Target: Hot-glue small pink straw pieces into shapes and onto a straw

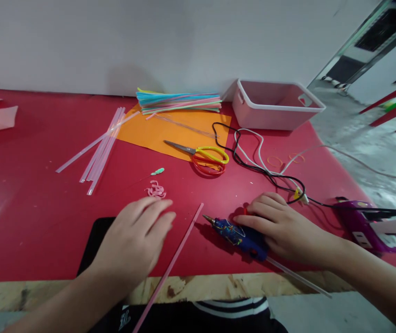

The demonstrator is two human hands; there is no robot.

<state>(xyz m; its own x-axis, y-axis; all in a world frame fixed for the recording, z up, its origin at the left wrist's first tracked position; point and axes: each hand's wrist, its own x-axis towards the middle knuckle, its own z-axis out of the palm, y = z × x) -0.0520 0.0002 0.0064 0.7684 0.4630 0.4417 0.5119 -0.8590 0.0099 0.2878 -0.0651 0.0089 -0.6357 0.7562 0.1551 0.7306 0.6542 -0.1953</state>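
Observation:
My right hand is closed around a blue hot glue gun. Its metal nozzle points left, and a clear glue stick sticks out of its back end. My left hand hovers with fingers stretched out, the thumb hidden, just in front of a small heap of pink curled pieces. Between the hands a long pink pipe cleaner lies slantwise, running over the front edge. A black flat object, perhaps a phone, is partly under my left hand. Scissors with red and yellow handles lie beyond.
On the red table lie clear glue sticks, an orange sheet, a bundle of coloured pipe cleaners and tangled cords. A pink bin stands at the back, a purple power strip at right.

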